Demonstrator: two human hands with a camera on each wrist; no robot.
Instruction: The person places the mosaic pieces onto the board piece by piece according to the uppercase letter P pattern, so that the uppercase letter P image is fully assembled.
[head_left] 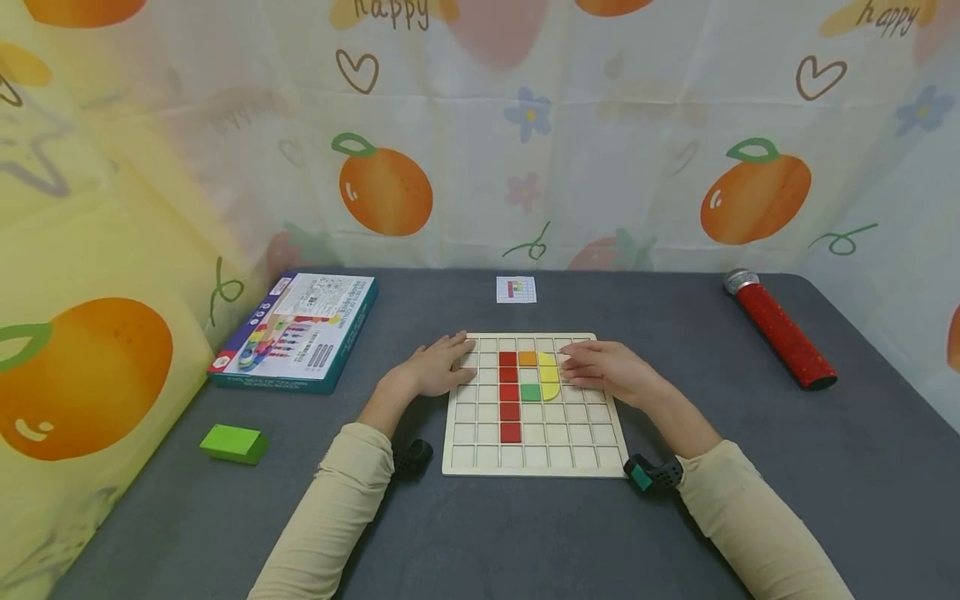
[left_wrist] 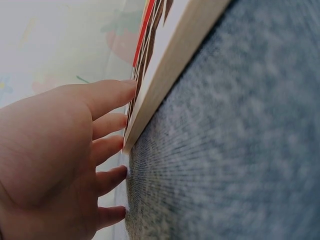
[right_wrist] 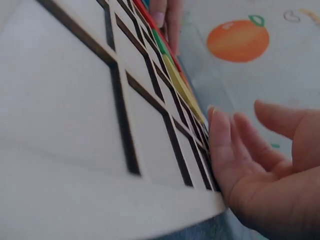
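A pale wooden grid board [head_left: 465, 458] lies flat on the dark table. A column of red squares [head_left: 510, 392], an orange square [head_left: 527, 358], a green square [head_left: 530, 392] and a yellow group with a rounded lower corner [head_left: 549, 375] sit in its cells. My left hand [head_left: 435, 367] is at the upper left edge, fingers spread, thumb [left_wrist: 117, 95] touching the rim. Beside the yellow group, my right hand [head_left: 611, 367] rests over the board's right side. In the right wrist view its fingers [right_wrist: 222, 145] extend along the grid, thumb held apart, nothing held.
A flat game box [head_left: 300, 329] lies at the back left, with a green block [head_left: 234, 444] in front of it. Behind the board is a small pattern card [head_left: 516, 289]. A red microphone [head_left: 783, 333] lies at the back right. Printed cloth hangs behind the table.
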